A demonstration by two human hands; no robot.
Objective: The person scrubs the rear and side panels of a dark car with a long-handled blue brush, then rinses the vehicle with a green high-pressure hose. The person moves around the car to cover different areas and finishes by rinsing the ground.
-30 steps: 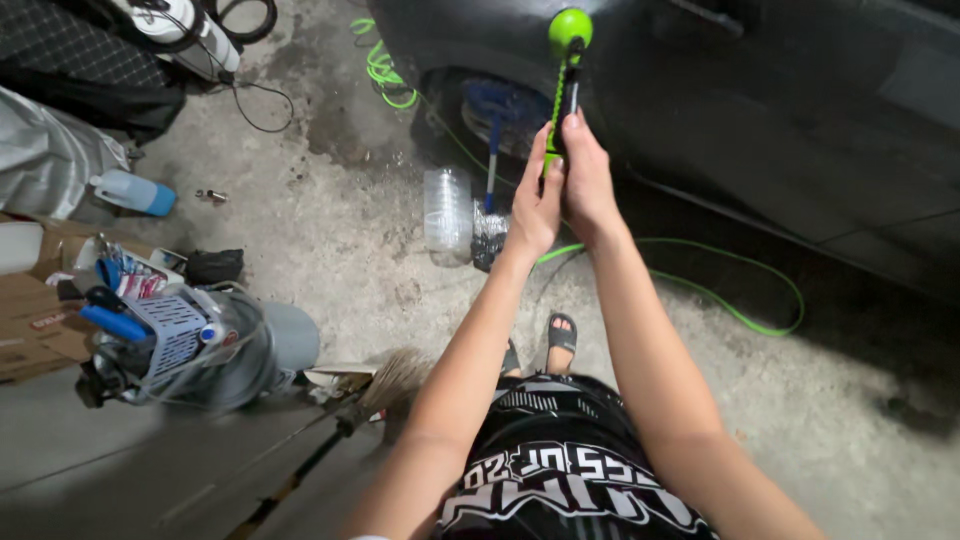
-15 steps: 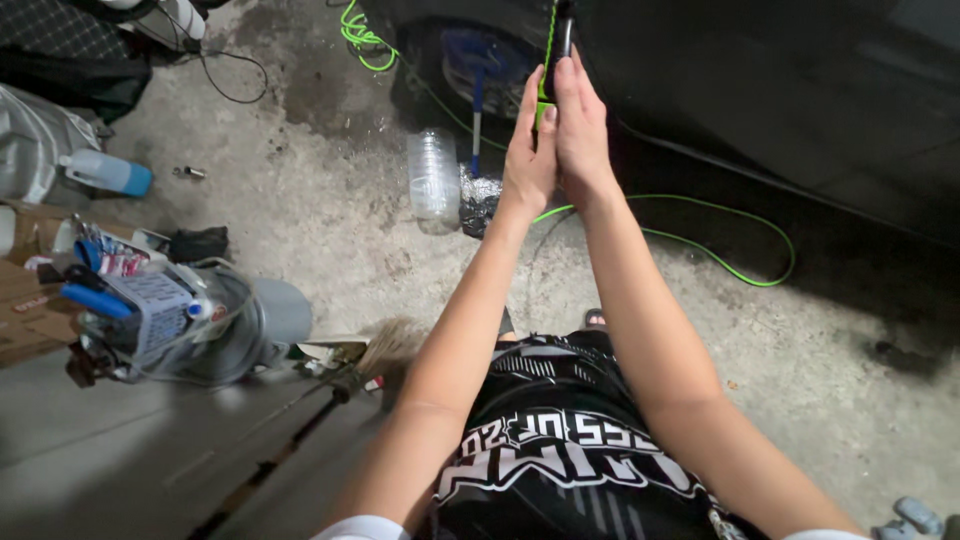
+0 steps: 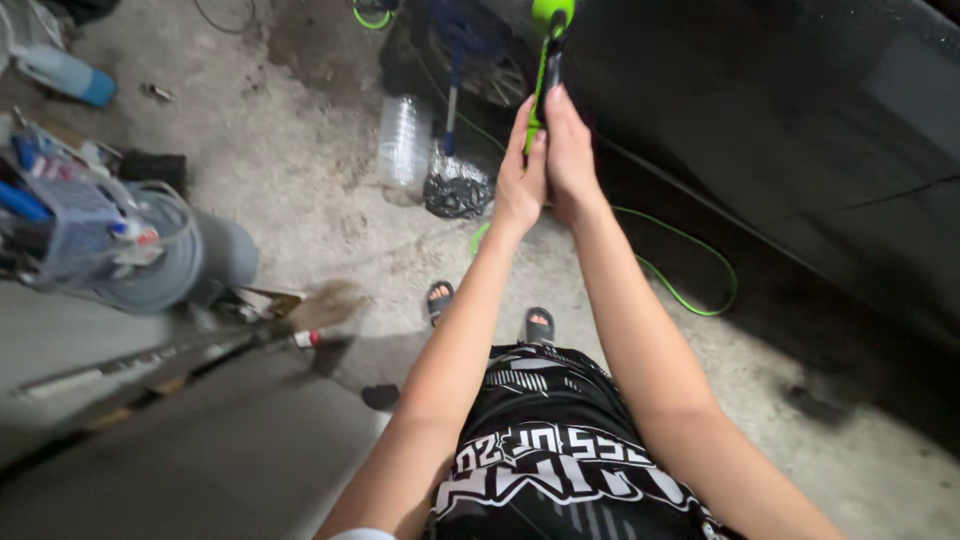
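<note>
Both our hands close together on one tool: the left hand point(image 3: 520, 185) and right hand point(image 3: 570, 165) wrap the black-and-green handle point(image 3: 540, 85), whose round green head point(image 3: 552, 14) presses against the dark car body point(image 3: 780, 130). From it a green hose point(image 3: 690, 265) loops over the concrete floor point(image 3: 330, 210) near our sandalled feet point(image 3: 490, 312); snagging it could, we judge, jerk the head sideways across the paint.

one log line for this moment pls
left hand: grips green-black tool | right hand: grips same handle | tool head: at dark car | green hose: on floor
</note>
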